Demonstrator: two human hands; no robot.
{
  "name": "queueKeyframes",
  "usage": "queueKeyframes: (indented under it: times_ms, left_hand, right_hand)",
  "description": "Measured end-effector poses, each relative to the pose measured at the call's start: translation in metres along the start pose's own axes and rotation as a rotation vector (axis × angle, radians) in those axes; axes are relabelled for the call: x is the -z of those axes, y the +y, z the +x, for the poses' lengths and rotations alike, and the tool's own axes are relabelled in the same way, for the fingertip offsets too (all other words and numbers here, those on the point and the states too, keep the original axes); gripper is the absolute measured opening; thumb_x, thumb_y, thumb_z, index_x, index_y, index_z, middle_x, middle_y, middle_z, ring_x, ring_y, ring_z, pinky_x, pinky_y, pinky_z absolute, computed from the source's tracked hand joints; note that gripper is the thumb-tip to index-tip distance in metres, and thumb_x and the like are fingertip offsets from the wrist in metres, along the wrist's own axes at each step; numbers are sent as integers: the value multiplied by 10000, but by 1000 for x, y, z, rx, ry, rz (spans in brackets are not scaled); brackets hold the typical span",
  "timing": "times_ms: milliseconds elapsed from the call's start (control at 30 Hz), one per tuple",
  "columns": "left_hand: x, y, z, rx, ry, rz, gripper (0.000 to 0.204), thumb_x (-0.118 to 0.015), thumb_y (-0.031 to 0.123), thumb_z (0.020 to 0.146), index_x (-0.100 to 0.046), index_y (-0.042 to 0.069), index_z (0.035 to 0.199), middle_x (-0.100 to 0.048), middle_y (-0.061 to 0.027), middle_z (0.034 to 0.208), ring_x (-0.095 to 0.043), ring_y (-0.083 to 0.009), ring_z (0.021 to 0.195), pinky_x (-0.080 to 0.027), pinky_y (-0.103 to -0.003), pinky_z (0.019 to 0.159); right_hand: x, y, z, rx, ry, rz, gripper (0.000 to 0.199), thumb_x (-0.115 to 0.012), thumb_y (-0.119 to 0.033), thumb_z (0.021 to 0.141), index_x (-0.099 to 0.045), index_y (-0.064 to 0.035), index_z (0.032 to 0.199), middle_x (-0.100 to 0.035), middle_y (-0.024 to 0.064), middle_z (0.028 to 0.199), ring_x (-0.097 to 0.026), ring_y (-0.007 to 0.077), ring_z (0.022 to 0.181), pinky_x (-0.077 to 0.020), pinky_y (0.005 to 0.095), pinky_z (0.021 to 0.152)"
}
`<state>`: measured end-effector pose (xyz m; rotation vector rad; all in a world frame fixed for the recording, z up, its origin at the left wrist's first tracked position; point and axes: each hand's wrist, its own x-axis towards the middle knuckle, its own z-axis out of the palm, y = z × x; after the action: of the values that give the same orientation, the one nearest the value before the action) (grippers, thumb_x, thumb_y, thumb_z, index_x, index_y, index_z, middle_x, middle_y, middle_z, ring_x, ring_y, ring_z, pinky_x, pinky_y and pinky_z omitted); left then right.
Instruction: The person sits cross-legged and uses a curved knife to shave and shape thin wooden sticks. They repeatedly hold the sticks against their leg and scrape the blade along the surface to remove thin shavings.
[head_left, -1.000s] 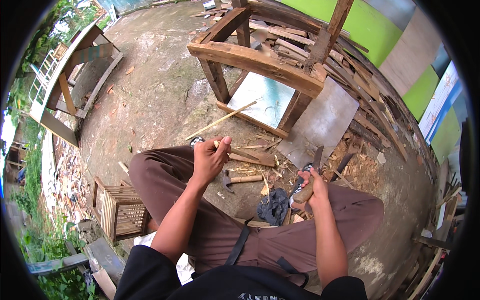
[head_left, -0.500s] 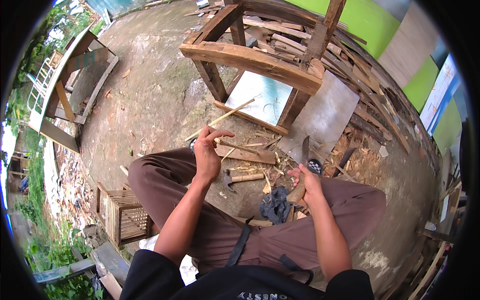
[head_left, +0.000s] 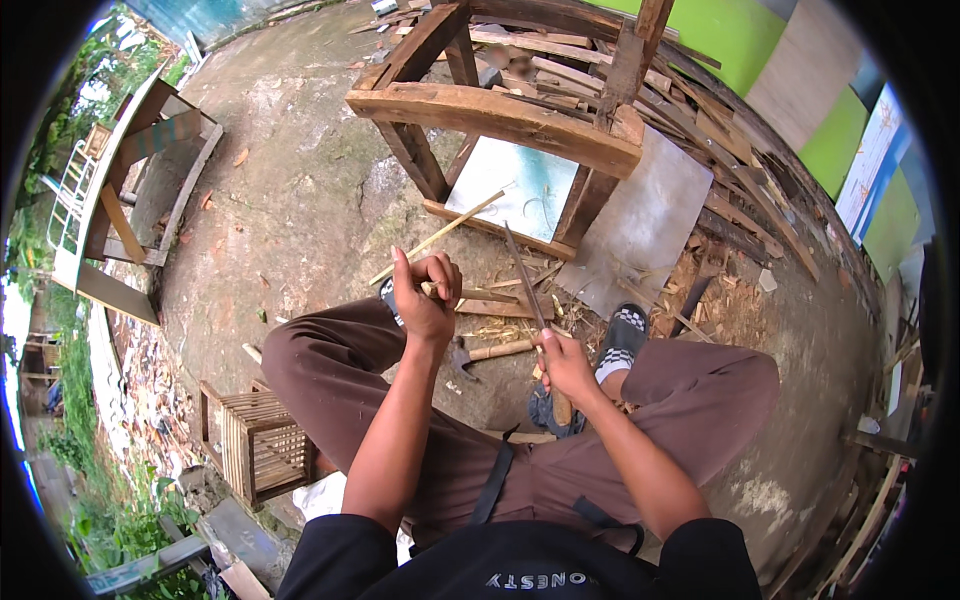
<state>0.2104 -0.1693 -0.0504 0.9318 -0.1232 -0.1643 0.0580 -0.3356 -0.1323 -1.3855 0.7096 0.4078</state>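
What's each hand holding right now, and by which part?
The left hand grips a thin wooden stick near one end. The right hand holds a knife by its wooden handle, close to the blade.

Your bare right hand, together with the long dark-bladed knife with wooden handle, is now moved inward, closer to your bare left hand. The blade leans to the left, near the free end of the thin brown wooden stick, which is more level than before. Your left thumb now points up. The black shoe with white checks becomes more visible; the crumpled dark bundle is partly covered.
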Motion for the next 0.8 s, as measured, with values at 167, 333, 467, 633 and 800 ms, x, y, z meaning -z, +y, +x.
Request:
queueKeyframes:
  times_ms: [167,333,467,633,800]
  left_hand:
    - [7,1,3,37,3,-15,677,-330,383,1092,-348,101,477,-287,-8,431,-249,-134,364,-209,-274,397]
    - [3,-6,-4,11,103,-69,654,-340,348,1093,-349,103,486,-290,-8,430,-241,-131,357,-216,-270,384]
    - [-1,-7,-6,-3,103,-64,653,-332,341,1093,-342,104,485,-286,-8,431,-237,-130,364,-225,-265,377]
    - [-3,-6,8,16,114,-97,656,-329,348,1093,-334,111,482,-279,-5,431,-233,-129,369,-220,-266,379]
    - [-10,-10,15,25,102,-51,658,-331,365,1093,-331,119,483,-267,1,423,-235,-124,382,-197,-265,391]
  right_hand:
    - [-39,7,9,124,20,-134,462,-404,-365,1085,-650,25,1103,-548,56,643,-530,137,446,-430,323,419]
    - [-74,22,7,459,199,-292,485,-380,-383,1083,-666,-4,988,-538,85,579,-565,203,522,-451,378,536]
    - [-70,15,7,477,145,-231,510,-370,-391,1079,-639,5,902,-543,120,590,-572,263,556,-453,403,595]
    - [-62,32,27,330,203,-329,506,-385,-368,1073,-612,23,847,-602,228,700,-607,436,715,-465,487,681]
    - [-67,30,24,365,231,-288,501,-394,-361,1071,-596,36,843,-623,273,745,-609,506,777,-463,525,707]
